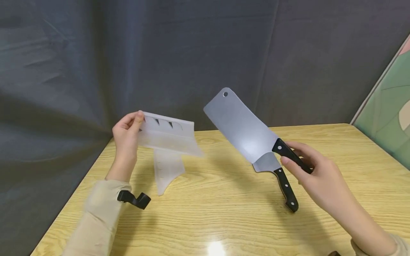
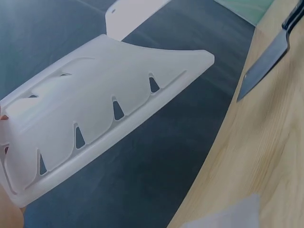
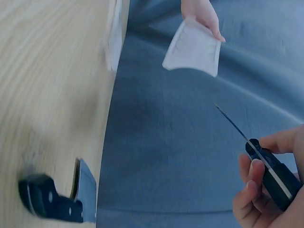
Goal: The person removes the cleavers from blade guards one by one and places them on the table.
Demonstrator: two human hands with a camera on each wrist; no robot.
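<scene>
Left hand raised, fingers pinching (thumb uppermost), right hand lower, fingers curled in a grip

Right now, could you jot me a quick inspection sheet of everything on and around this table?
Surface: wooden table, light grain, glare spot near the front edge.
Job's things: cleaver held in the air; translucent plastic blade guard with slots, also held up.
Clutter: smaller black-handled knife and a second translucent sheath lying on the table.
Hands: right hand grips the cleaver's black handle; left hand, fingers pinching the guard's end.
Cables: nothing seen; a black clip at the left sleeve.
Surroundings: dark grey cloth backdrop; green panel at right.
</scene>
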